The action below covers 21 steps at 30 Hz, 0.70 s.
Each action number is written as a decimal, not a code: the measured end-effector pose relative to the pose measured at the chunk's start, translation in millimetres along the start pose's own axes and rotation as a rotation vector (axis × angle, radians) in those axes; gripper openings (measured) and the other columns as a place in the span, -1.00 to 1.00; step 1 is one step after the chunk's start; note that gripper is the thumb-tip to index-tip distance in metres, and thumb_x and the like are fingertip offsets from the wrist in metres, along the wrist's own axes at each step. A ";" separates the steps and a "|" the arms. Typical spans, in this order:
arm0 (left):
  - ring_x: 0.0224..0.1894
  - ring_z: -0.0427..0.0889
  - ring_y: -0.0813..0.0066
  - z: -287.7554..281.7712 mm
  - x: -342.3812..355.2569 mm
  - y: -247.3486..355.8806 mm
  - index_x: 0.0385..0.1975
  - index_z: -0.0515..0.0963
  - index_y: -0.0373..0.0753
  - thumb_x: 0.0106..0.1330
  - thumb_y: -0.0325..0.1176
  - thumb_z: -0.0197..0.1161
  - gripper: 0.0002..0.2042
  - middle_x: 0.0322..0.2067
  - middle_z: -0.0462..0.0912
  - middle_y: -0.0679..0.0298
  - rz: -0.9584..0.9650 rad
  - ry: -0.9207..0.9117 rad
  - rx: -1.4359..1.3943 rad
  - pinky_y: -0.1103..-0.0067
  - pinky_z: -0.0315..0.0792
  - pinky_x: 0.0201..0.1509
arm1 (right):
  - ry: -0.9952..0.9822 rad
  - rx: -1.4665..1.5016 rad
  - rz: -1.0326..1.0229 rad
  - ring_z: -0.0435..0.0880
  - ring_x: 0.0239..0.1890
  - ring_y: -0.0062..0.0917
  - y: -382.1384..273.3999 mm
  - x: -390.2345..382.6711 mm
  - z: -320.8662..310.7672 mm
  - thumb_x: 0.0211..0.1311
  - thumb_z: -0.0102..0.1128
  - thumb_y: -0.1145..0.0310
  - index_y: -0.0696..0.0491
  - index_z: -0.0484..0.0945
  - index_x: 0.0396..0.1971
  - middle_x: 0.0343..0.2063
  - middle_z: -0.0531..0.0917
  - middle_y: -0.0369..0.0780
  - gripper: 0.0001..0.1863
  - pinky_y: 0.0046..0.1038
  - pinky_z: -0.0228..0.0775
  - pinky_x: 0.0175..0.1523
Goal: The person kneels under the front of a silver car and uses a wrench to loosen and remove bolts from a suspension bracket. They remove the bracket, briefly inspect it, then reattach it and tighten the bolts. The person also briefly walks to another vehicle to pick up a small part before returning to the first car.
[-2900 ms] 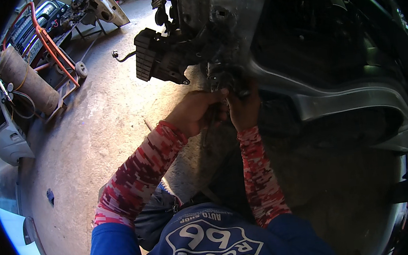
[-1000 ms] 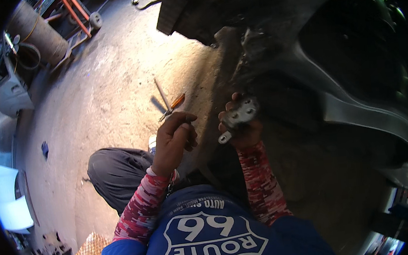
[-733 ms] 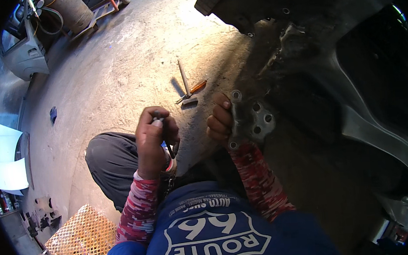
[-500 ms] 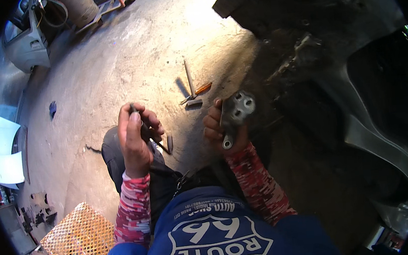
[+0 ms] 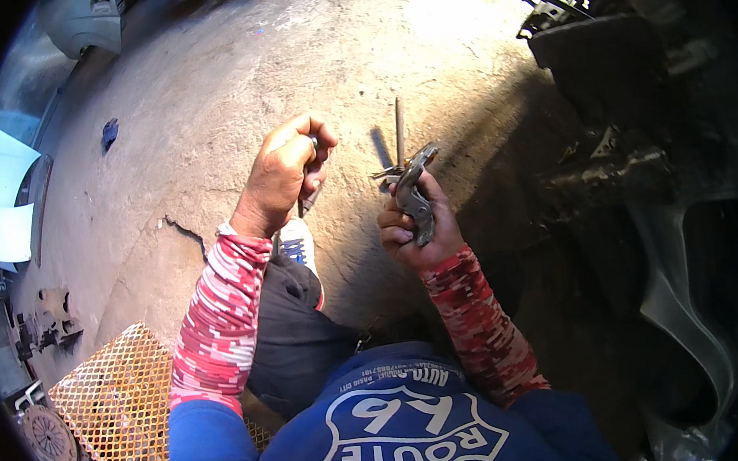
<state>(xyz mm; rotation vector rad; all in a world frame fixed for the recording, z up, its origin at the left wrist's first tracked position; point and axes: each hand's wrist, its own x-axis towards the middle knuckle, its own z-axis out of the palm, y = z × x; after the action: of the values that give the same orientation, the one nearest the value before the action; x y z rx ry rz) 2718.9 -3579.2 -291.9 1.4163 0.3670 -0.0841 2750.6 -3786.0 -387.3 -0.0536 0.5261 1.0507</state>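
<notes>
My left hand [image 5: 287, 172] is closed around a dark, thin rod-like tool [image 5: 303, 205]. Most of that tool is hidden by my fingers, so its exact kind does not show. To its right, my right hand [image 5: 424, 226] grips a grey metal bracket [image 5: 419, 200] with a curved edge, now seen nearly edge-on. The two hands are apart, raised over the floor. Just beyond the bracket lies a hammer [image 5: 399, 127], its handle pointing away from me; the bracket partly covers its head and the small tools beside it.
At the right stand dark car body parts [image 5: 601, 78] and a curved metal panel [image 5: 686, 290]. A rusty mesh sheet [image 5: 112, 402] lies at lower left beside a round ribbed disc [image 5: 50, 431]. White panels [image 5: 6, 192] lean at the left edge. My shoe [image 5: 298, 245] rests below my left hand.
My left hand has moved forward and turned, its back now showing. My right hand has rotated the bracket from face-on to nearly edge-on. The whole view has shifted, bringing my shoe into sight.
</notes>
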 end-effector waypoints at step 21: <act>-0.56 0.50 0.30 -110.1 -42.5 -62.2 -0.35 0.52 -0.31 0.37 -0.31 0.09 -0.81 -0.58 0.48 0.17 0.160 0.197 0.852 0.42 0.31 -0.51 | 0.084 -0.700 0.089 0.22 -0.69 -0.71 83.3 113.9 11.2 0.36 0.01 -0.08 -0.10 0.41 -0.43 -0.65 0.36 -0.41 -0.65 -0.61 0.04 -0.58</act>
<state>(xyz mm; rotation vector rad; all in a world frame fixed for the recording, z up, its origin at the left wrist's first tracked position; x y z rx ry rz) 2640.0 -3488.8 -350.1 2.3023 0.3974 0.0390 2729.1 -3648.0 -410.4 -0.6985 0.2153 1.2834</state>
